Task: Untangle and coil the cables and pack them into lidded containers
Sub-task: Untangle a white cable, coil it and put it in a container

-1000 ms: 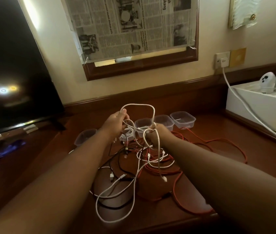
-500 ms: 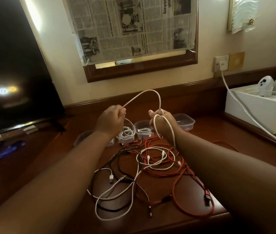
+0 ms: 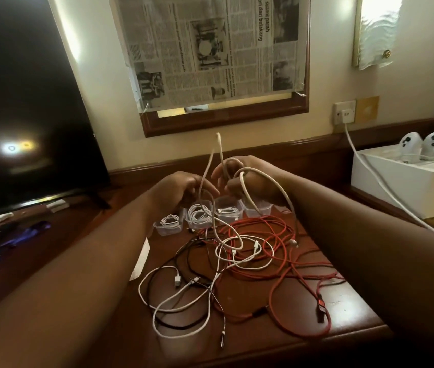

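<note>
A white cable (image 3: 269, 179) is looped round my right hand (image 3: 253, 179), which grips it above the table; one free end sticks up at the wall. My left hand (image 3: 176, 192) pinches another strand of the same cable close beside it. Below lies a tangle: a long red cable (image 3: 277, 264), thin black cables (image 3: 184, 261) and more white cables (image 3: 181, 296). Behind the tangle stand several small clear containers (image 3: 169, 225) without lids, three of them holding coiled white cables.
The tangle lies on a dark wooden table (image 3: 343, 322). A black TV screen (image 3: 25, 115) stands at the left. At the right sits a white box (image 3: 407, 189) with two white controllers, and a white power cord (image 3: 375, 181) runs from the wall socket.
The hands have drawn closer together and the big arch of white cable between them has collapsed into loops round my right hand. A free end now points upward.
</note>
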The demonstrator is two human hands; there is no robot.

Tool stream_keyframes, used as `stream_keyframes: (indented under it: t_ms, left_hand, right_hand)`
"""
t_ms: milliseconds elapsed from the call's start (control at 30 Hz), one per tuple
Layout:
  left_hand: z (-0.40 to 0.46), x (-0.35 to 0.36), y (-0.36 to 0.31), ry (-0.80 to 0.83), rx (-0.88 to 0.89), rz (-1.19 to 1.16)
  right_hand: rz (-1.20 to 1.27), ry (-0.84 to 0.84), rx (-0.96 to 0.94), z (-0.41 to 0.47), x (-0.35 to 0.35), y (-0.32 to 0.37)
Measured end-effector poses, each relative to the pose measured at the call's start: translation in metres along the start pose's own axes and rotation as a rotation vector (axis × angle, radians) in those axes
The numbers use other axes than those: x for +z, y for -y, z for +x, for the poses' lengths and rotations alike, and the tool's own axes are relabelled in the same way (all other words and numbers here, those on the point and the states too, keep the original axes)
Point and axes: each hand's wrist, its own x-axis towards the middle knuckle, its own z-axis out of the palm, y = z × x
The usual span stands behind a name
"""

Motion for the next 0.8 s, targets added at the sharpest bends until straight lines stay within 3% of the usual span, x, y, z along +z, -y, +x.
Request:
stream_keyframes:
  t_ms: [100, 167, 267, 400, 500, 667, 733, 800]
  left_hand:
    - [-0.006, -0.013, 0.008, -0.075, -0.032, -0.233]
    - [-0.01, -0.021, 0.015, -0.061, -0.03, -0.3]
    - [-0.023, -0.025, 0.015, -0.016, -0.056, -0.218]
    - [-0.038, -0.016, -0.005, 0.063, -0.025, -0.2]
    - [-0.046, -0.004, -0.024, 0.068, 0.014, -0.288]
    - [-0.051, 0.021, -0.047, -0.075, -0.004, -0.496]
    - [-0.053, 0.032, -0.054, -0.114, -0.058, -0.633]
    - [-0.055, 0.042, -0.059, -0.136, -0.104, -0.784]
  right_hand:
    - [-0.227, 0.094, -0.096, -0.019, -0.002, 0.02]
    - [-0.39, 0.244, -0.121, -0.032, 0.006, 0.034]
    - [-0.515, 0.555, 0.08, -0.046, 0.02, 0.048]
    - [-0.363, 0.858, 0.247, -0.061, 0.021, 0.059]
    - [-0.282, 0.707, 0.162, -0.065, 0.021, 0.058]
    - [-0.134, 0.048, 0.117, -0.069, 0.027, 0.051]
    - [-0.093, -0.065, 0.148, -0.071, 0.032, 0.05]
    - [-0.121, -0.064, 0.171, -0.072, 0.038, 0.05]
